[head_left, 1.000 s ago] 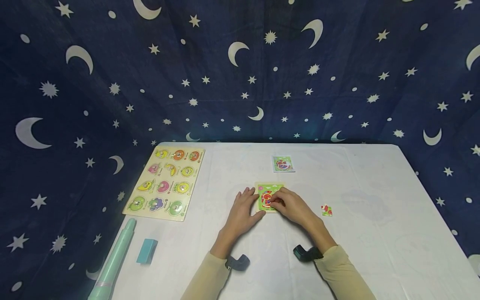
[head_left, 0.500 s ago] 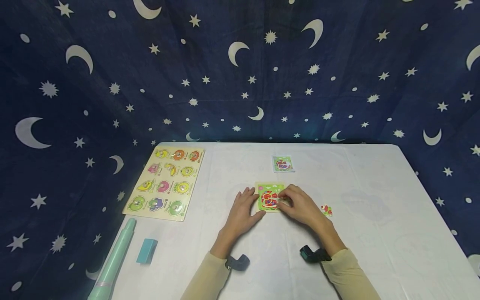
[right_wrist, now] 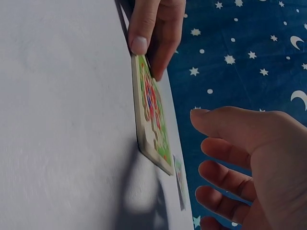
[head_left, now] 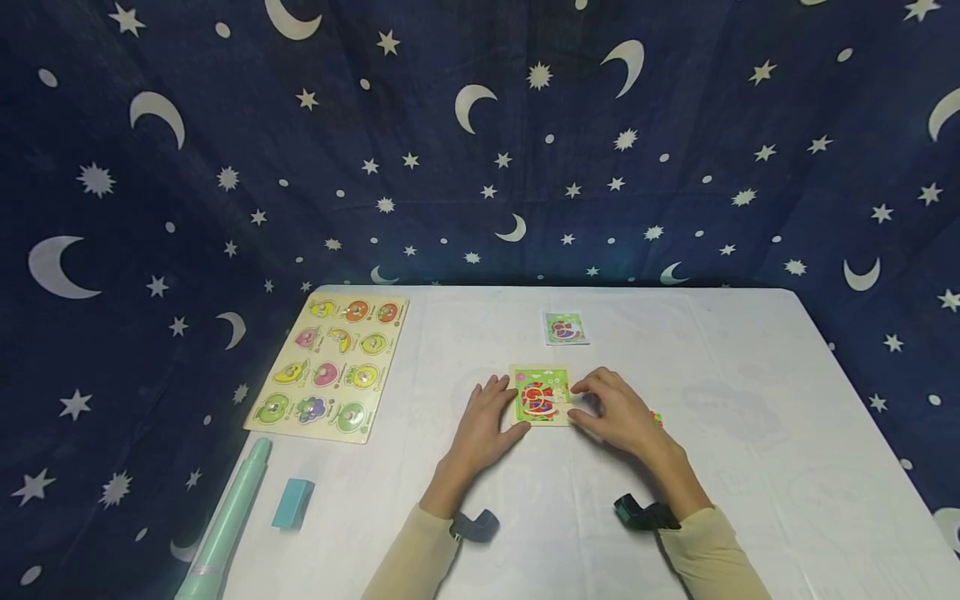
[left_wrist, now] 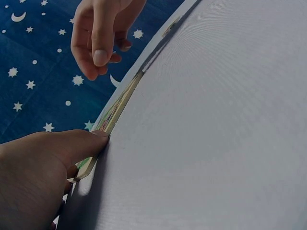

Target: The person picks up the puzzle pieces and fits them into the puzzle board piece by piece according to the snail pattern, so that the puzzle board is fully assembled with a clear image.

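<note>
A small wooden jigsaw board (head_left: 557, 419) with a green border and a red picture lies mid-table. Its lower right part shows bare wood in the right wrist view, where the recess (right_wrist: 149, 139) has no piece. My left hand (head_left: 483, 425) holds the board's left side, thumb on the near edge and fingers toward the far side. Just off the right edge is my right hand (head_left: 621, 414), its fingers loosely bent and apart from the thumb, nothing between them. Behind it a loose jigsaw piece (head_left: 657, 418) peeks out, mostly hidden.
A picture card (head_left: 566, 328) lies beyond the board. At the left stand out a large fruit peg puzzle (head_left: 327, 430), a pale green tube (head_left: 232, 508) along the table edge, and a blue block (head_left: 293, 503). A starry cloth (head_left: 480, 192) hangs behind the table.
My right hand has let go of a piece in the board and drawn back to the right, its fingers spreading. It now covers most of the loose piece. My left hand stays put.
</note>
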A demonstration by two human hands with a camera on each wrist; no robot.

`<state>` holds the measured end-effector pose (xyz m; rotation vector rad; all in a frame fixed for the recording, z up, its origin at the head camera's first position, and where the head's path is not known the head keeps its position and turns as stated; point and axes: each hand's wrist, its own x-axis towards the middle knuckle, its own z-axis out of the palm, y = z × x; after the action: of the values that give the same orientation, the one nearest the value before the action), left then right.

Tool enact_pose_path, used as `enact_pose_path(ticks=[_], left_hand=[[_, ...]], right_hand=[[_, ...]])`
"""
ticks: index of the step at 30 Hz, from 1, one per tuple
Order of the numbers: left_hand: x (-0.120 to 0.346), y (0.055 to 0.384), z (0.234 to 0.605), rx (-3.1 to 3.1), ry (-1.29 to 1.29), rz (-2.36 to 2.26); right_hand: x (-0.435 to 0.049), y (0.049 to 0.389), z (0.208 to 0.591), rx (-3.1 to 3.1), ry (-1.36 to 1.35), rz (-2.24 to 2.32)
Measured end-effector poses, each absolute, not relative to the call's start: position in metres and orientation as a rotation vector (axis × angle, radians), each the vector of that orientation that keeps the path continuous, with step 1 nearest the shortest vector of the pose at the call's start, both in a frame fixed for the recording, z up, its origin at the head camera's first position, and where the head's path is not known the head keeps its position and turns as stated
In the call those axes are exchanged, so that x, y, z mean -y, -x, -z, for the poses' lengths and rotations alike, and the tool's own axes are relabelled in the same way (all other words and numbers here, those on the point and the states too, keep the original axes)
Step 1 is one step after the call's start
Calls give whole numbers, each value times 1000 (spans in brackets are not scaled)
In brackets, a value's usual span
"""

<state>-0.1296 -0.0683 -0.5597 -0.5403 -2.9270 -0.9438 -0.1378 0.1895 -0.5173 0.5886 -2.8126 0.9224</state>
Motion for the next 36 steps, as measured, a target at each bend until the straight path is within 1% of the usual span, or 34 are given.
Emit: enact_pose_path(ticks=[5,14,36], left_hand=[[69,129,559,2917,545,954],[68,129,560,2913,551,961],[68,129,558,2904,551,937]], right_hand=[[-198,136,515,2806,-596,-916],[-218,133,512,2854,-532,-892],[-265,119,525,2850,-399,-821]])
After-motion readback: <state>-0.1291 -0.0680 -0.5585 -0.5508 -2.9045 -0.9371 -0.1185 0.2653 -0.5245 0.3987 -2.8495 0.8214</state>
